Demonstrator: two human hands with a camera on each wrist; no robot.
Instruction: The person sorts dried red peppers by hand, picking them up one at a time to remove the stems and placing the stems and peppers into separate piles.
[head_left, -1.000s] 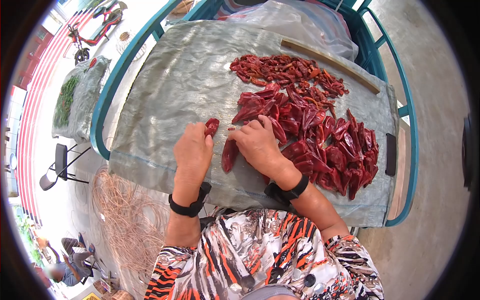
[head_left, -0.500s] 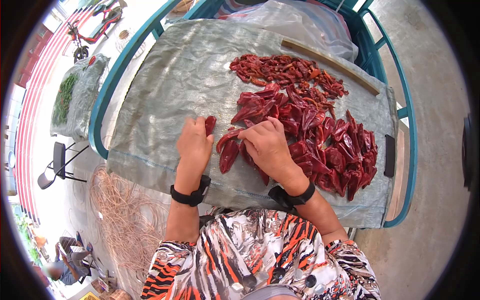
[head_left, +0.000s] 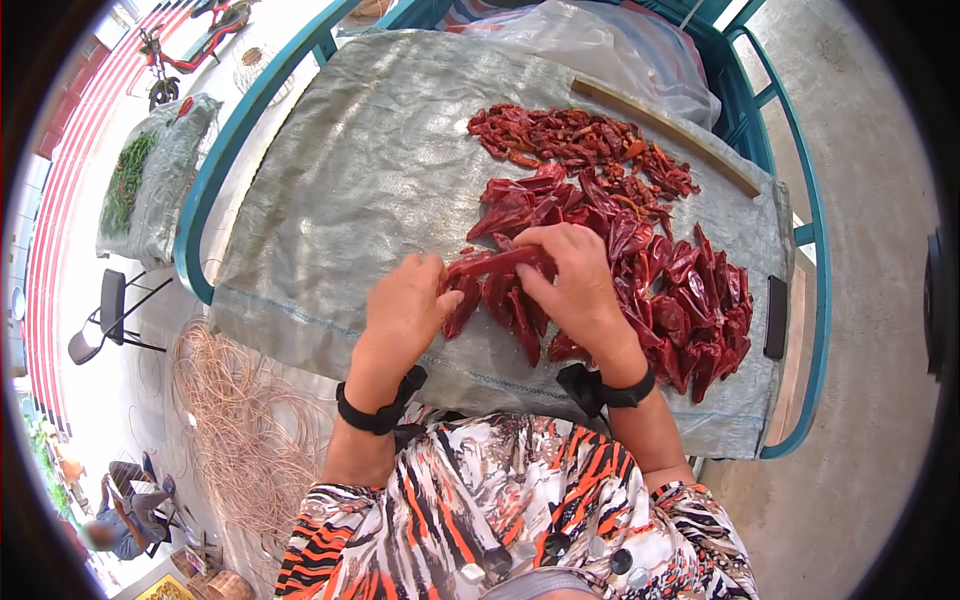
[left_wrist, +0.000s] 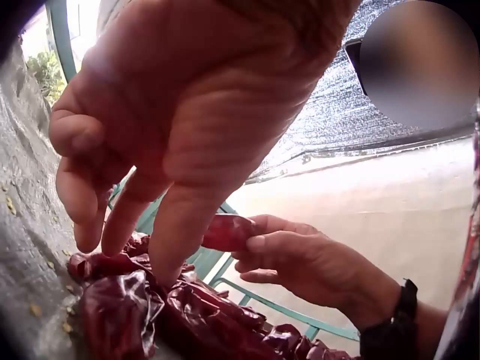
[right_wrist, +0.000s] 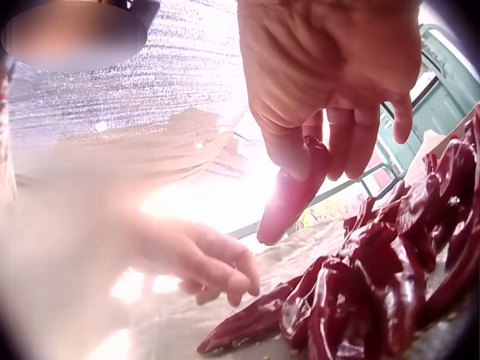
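Observation:
The right hand [head_left: 582,290] pinches a long dark red dried pepper [head_left: 505,262] between thumb and fingers; in the right wrist view this pepper [right_wrist: 289,202] hangs from the hand [right_wrist: 337,67]. Close by on the left, the left hand [head_left: 400,312] reaches down with loosely bent fingers at a small group of peppers [head_left: 526,325] on the grey-green woven sheet [head_left: 340,200]. In the left wrist view its fingertips are at the glossy peppers [left_wrist: 112,311], and nothing is seen gripped in that hand [left_wrist: 210,105].
A heap of large red peppers [head_left: 675,320] lies to the right, with smaller shrivelled ones [head_left: 560,135] behind it. A wooden strip [head_left: 665,135] and a dark flat object [head_left: 776,318] are near the sheet's edges. A teal metal frame [head_left: 812,250] surrounds it.
The left hand has moved right, and the pepper at its fingertips is no longer seen there. The right hand has lifted a long pepper. More peppers lie in the small group between the hands.

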